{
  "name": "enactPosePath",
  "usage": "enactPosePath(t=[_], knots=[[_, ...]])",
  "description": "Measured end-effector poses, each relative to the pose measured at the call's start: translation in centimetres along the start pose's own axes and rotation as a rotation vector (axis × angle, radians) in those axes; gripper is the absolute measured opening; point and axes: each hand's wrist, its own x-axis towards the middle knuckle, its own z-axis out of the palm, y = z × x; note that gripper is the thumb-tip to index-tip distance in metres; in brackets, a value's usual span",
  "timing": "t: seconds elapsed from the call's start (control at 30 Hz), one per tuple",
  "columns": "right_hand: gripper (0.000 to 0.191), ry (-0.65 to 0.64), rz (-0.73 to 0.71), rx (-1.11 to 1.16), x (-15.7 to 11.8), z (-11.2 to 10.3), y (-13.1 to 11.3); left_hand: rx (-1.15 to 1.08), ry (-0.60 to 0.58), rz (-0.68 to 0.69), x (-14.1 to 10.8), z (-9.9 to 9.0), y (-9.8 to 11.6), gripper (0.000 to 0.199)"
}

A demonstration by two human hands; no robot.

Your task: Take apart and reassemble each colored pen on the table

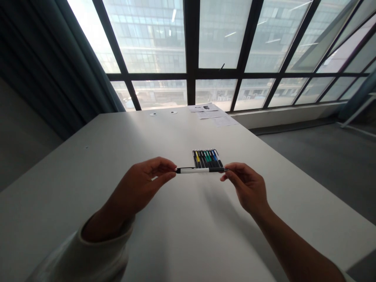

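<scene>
A white and black pen (195, 170) is held level above the table, stretched between my two hands. My left hand (143, 184) pinches its black clip end between thumb and fingers. At the other end, the thumb and fingers of my right hand (248, 186) close on the pen's tip beside the black grip. Just beyond it, a row of pens (207, 157) lies side by side on the table, with black, yellow, green, blue and white parts. The held pen hides the near ends of some of them.
The white table (117, 145) stretches toward a large window (220, 35). Several printed papers (210, 114) lie at its far right edge, and two round cable-hole covers (174, 112) sit near the far edge. A dark curtain (58, 58) hangs at the left.
</scene>
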Motion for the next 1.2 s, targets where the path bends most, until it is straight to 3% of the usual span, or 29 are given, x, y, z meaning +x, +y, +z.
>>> enactPosePath(t=[0.27,0.6,0.73,0.97,1.1,1.2], knots=[[0.015,-0.054,0.005,-0.093,-0.1,0.2,0.0,0.106,0.029,0.019,0.0,0.0,0.1,0.031],[0.034,-0.215,-0.091,-0.361,-0.7,0.8,0.8,0.027,0.138,0.046,0.6,0.8,-0.5,0.037],[0.033,-0.225,-0.027,-0.408,-1.1,1.6,2.2,-0.308,0.176,0.049,1.5,2.7,-2.0,0.036],[0.033,-0.313,0.051,-0.463,-1.8,3.2,4.4,-0.814,0.166,-0.145,3.1,7.7,-4.7,0.051],[0.031,-0.342,0.05,-0.537,-2.1,3.7,5.4,-0.881,0.173,-0.227,3.5,9.5,-6.3,0.059],[0.029,-0.324,-0.007,-0.632,-1.9,3.9,5.9,-0.838,0.113,-0.278,3.7,10.3,-7.1,0.067]])
